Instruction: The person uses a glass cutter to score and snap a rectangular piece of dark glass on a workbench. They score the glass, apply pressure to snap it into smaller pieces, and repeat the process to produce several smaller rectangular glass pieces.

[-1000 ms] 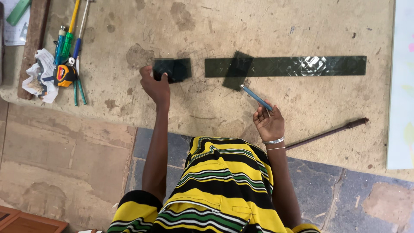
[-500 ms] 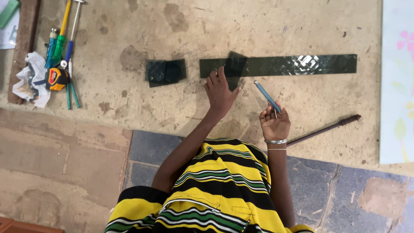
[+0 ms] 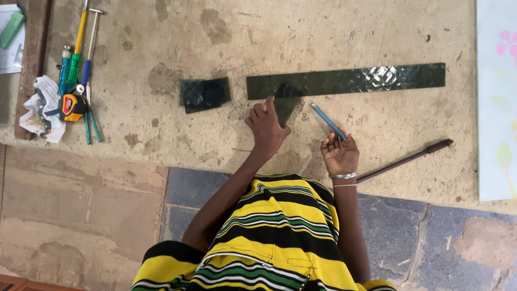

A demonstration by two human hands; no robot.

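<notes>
One small square of dark patterned glass lies cut, left of the long glass strip mid-tabletop. The left hand presses open fingers on a loose glass piece at the strip's left end; the right hand grips a blue glass cutter. Most of the strip looks uncut.

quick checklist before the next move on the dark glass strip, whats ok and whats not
1. Left hand on the small dark piece beside the strip: ok.
2. Right hand grips the blue tool: ok.
3. Tool tip on the strip: not ok, it is off the glass.
4. Cut piece lies apart from the strip: ok.
5. Brown rod clear of the hands: ok.
6. Score line on the strip: cannot tell.
</notes>
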